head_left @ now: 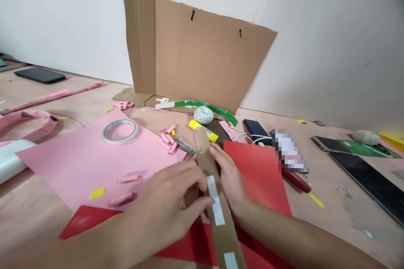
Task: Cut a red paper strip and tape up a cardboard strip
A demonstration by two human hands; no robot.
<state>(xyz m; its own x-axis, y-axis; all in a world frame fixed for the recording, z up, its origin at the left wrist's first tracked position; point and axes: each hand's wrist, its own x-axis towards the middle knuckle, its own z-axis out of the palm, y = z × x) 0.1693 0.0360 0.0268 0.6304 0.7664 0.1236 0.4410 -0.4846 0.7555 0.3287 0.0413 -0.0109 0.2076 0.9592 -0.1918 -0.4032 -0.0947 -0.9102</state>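
A long brown cardboard strip (224, 230) with white tape pieces on it runs from the bottom edge up the middle of the view. My left hand (168, 204) pinches the strip's left edge beside one white tape piece (215, 199). My right hand (229, 178) lies along the strip's right edge, fingers pressed together against it. The strip rests over a red paper sheet (261, 168). A small clear bottle (201, 139) lies at the strip's far end.
A pink sheet (94, 155) carries a tape roll (120, 130) and several rolled pink paper pieces (168, 138). A folded cardboard panel (202, 54) stands against the wall. A power bank (257, 128), phones (328, 143) and a red-handled tool (296, 180) lie to the right.
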